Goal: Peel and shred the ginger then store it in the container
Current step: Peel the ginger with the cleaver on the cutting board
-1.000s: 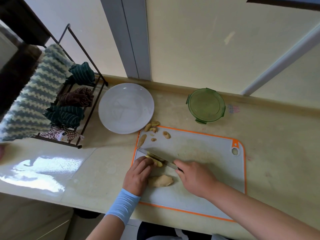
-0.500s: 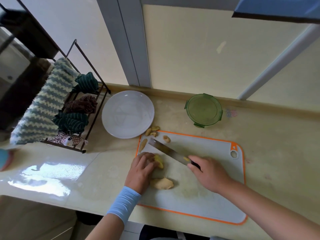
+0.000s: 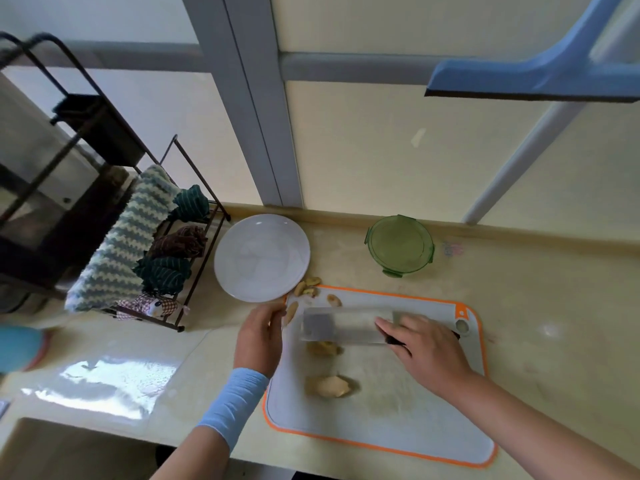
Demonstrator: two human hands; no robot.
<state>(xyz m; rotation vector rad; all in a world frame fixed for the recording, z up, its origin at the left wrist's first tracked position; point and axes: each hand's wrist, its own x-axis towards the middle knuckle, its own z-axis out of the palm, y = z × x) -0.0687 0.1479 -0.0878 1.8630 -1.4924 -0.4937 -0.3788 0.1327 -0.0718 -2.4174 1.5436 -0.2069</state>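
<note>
A white cutting board with an orange rim lies on the counter. Two peeled ginger pieces lie on it: a small one just under the knife and a bigger one nearer me. My right hand grips the handle of a wide knife, whose blurred blade lies flat, pointing left above the board. At the board's left edge my left hand holds nothing, fingers relaxed beside a strip of peel. The green lidded container stands behind the board.
A white plate sits left of the container. Several ginger peels lie at the board's far left corner. A wire rack with folded cloths stands at the left. The wall runs close behind the counter.
The knife has come up off the small ginger piece and turned flat, pointing left. My left hand let go of that piece and drew back to the board's left edge.
</note>
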